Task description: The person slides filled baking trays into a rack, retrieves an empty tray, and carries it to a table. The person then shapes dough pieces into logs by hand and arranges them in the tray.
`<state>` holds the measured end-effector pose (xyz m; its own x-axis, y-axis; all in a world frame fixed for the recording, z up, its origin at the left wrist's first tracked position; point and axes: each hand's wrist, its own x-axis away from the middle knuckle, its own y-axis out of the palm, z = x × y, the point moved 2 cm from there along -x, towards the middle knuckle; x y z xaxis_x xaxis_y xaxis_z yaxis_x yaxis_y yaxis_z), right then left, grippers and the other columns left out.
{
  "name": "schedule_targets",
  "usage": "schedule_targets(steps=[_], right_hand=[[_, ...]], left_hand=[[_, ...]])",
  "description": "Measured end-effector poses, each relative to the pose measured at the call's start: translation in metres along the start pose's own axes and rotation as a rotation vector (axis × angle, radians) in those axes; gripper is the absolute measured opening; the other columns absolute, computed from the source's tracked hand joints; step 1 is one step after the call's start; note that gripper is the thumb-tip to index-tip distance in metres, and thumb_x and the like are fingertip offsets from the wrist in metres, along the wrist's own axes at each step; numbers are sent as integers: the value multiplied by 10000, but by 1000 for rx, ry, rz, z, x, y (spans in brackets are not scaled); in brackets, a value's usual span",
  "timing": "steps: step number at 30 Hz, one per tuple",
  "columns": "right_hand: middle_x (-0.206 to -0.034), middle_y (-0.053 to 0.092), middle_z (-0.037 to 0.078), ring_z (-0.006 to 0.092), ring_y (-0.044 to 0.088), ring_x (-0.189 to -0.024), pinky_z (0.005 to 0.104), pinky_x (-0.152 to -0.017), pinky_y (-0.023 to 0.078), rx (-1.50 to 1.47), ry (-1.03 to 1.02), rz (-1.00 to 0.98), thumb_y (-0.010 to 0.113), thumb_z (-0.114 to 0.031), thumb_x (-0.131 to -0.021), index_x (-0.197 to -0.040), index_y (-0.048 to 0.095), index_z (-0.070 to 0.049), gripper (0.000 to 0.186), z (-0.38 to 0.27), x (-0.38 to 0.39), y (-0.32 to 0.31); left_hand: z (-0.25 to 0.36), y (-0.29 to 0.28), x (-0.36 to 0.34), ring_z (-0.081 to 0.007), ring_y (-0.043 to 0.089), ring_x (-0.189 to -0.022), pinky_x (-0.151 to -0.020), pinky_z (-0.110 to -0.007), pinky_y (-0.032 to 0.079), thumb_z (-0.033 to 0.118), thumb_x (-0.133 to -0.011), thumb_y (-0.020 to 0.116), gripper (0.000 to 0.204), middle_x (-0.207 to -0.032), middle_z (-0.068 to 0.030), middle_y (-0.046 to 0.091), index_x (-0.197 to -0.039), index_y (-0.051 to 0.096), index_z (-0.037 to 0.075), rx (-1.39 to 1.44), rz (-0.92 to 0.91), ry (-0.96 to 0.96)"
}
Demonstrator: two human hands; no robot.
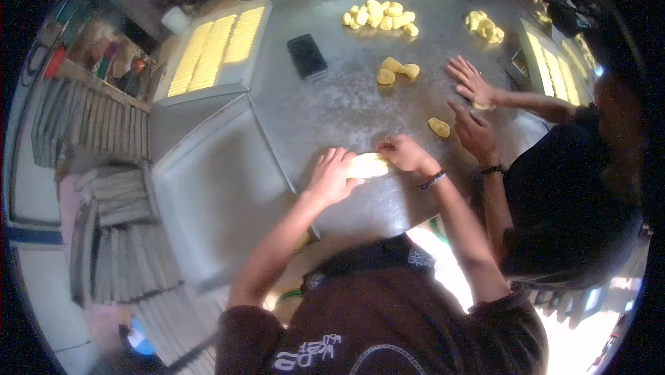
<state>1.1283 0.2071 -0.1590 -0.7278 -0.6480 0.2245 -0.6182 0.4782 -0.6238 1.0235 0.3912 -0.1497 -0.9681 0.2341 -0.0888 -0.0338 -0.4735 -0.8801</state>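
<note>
A flattened strip of pale yellow dough (368, 166) lies on the metal table near my body. My left hand (332, 175) holds its left end, with the thumb along the near edge and the fingers over the far side. At the strip's right end my right hand (409, 155) pinches the dough, its fingers curled; the fingertips are partly hidden. A flat oval piece of dough (439, 127) rests to the right, beyond my right hand. Farther off sits a small group of dough lumps (386, 77).
Left of my arms stands a shallow metal tray (215, 188); behind it, another tray (253, 63) holds rows of shaped dough. A black phone (307, 56) and dough heaps (379, 16) lie farther back. On the right, a co-worker's hands (472, 87) press on the table.
</note>
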Motion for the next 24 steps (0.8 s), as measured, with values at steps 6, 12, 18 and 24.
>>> schedule_targets(steps=[6,12,18,24], right_hand=[[-884,653,188,369,613,-833,409,-752,492,225,-187,80,646,-248,-776,-938,658,-42,263,-11,2,20],[-1118,563,120,326,461,-1137,396,-1008,310,356,-258,-169,824,-263,-594,-1127,565,-93,617,-56,12,52],[-1055,552,158,358,479,-1059,420,-949,368,208,-331,92,828,-156,-570,-1127,564,-81,621,-40,33,62],[-1092,547,159,366,473,-1046,428,-935,374,201,-249,140,818,-162,-557,-1132,560,-73,636,-34,40,52]], left_hand=[[-8,-10,16,-309,476,-1062,-896,-435,415,291,-628,810,626,-1094,-128,518,-1131,544,31,62,52,43],[-34,-4,34,-321,505,-978,-871,-401,428,245,-620,815,565,-1036,-122,553,-1098,589,48,172,49,127],[-25,-6,42,-312,519,-957,-849,-406,433,226,-609,814,507,-1000,-108,573,-1044,613,60,152,75,125],[-24,1,39,-316,527,-933,-840,-406,441,219,-616,807,480,-975,-115,579,-1028,619,60,122,137,75]])
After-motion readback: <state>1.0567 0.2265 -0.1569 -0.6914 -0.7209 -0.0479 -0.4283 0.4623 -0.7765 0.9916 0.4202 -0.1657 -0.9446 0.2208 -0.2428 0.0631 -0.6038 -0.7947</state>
